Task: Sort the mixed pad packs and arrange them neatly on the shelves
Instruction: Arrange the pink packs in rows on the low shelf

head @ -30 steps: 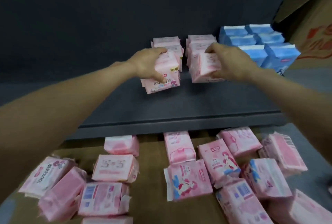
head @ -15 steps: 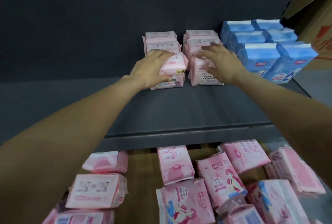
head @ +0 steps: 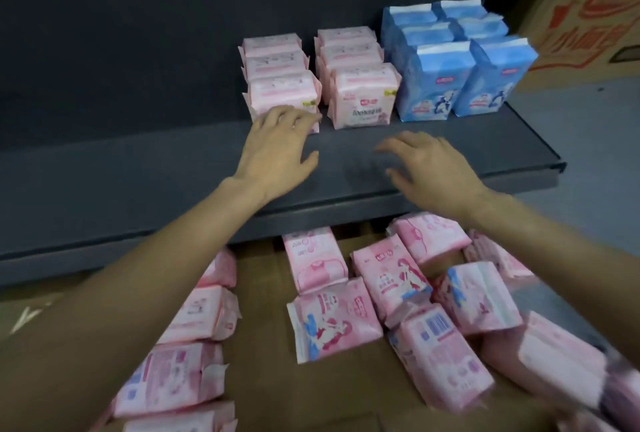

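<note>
A shop's stockroom or aisle: a dark metal retail shelf (head: 450, 154) carries pink pad packs (head: 360, 99) and blue pad packs (head: 440, 82) in rows at its back, printed cardboard cartons (head: 581, 16) beside its right edge.

Both hands, left hand (head: 277, 147) and right hand (head: 433, 165), hover empty over the shelf (head: 138, 196).

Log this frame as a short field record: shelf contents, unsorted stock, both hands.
shelf: dark grey metal shelf
sorted pink: two rows of pink plastic pad packs, three deep
sorted blue: two rows of blue plastic pad packs, right of the pink
unsorted: loose pink pad packs on brown cardboard below
left hand: open, fingertips at front-left pink pack
right hand: open, empty, over shelf
</note>
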Demonstrator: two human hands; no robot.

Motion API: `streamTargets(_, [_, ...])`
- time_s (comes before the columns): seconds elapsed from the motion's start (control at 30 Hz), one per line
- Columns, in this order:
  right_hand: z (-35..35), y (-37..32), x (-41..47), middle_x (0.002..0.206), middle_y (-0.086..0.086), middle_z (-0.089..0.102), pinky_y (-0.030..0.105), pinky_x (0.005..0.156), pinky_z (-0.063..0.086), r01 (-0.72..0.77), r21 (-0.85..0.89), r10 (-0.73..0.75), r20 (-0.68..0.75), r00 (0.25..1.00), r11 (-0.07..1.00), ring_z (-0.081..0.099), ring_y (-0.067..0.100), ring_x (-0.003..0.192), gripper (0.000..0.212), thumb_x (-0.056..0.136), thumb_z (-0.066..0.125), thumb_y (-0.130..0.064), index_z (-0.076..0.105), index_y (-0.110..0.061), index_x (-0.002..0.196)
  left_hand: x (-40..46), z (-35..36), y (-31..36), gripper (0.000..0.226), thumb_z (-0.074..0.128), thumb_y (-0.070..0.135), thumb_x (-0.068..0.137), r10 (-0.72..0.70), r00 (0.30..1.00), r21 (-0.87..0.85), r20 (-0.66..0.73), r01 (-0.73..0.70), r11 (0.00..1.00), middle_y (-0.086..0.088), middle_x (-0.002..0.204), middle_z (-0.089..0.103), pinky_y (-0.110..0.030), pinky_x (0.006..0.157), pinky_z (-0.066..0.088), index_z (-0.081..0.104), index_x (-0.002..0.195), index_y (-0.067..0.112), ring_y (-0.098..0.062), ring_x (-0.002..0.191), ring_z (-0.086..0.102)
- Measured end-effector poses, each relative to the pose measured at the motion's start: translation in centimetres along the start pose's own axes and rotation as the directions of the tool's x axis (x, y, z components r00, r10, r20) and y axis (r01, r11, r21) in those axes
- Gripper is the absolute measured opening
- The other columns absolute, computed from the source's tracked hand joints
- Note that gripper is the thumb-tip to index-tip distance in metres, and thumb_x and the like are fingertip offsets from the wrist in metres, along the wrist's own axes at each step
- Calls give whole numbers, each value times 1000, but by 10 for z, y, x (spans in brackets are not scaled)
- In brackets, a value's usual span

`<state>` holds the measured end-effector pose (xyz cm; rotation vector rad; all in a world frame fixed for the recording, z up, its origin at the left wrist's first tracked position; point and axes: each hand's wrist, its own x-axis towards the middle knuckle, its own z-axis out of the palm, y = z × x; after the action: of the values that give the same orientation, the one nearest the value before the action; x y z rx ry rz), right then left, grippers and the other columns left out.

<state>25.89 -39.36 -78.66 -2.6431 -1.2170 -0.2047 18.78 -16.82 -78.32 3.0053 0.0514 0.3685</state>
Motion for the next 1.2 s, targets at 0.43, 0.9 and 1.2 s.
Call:
streamTargets(0.43, [-30,19,-262,114,4,67,41,73,54,-387,-75,392,287,874,919,65,31,96,36,81,68,-24,63,-22,117,-116,55,169,40,61,42,87,182,935,-393,306,-50,918,9,128,59,-28,84,41,56,126,33,-15,115,52])
streamTargets(0.9, [8,56,-274,131,8,48,39,97,36,-602,-119,594,394,701,790,46,31,121,83,73,70,-45,30,-21,141,-86,105,225,63,57,52,88,173,922,-496,347,24,868,4,147,36,-36,103,32,37,143,29,-17,133,32])
streamTargets(1.2, [24,89,-277,136,8,43,41,98,36,-643,-37,613,347,710,765,42,31,123,93,75,67,-55,19,-23,148,30,123,255,75,55,-3,79,544,741,-235,394,-491,839,1,154,27,-39,108,30,34,146,25,-23,140,22])
